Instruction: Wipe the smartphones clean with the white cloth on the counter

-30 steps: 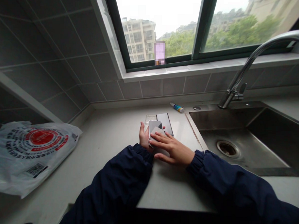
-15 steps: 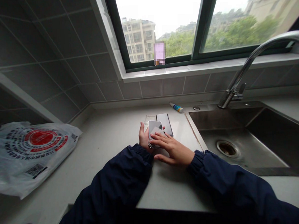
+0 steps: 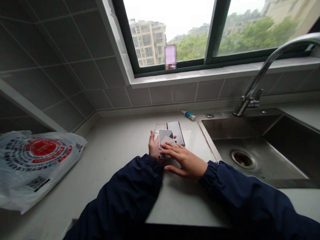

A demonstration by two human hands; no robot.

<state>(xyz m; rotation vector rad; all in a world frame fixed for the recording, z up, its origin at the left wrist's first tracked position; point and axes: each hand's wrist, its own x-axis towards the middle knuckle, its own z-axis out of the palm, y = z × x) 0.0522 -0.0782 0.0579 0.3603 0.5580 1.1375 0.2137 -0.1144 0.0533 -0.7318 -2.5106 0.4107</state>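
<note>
A small silver-edged phone with a mirror-like face lies in my left hand, whose fingers curl round it from beneath with the thumb up along its left side. Flat over the lower half of the phone rests my right hand, fingers stretched and thumb apart. Under those fingertips is a pale wipe or piece of paper; its exact kind is unclear. Just beyond, a grey-white slab with a dark edge lies on the counter, beside a clear case-like frame, partly hidden by the phone.
A blue and white tube lies near the back wall. To the right is a steel sink with a curved tap. A printed plastic bag sits on the white counter at left, below a window.
</note>
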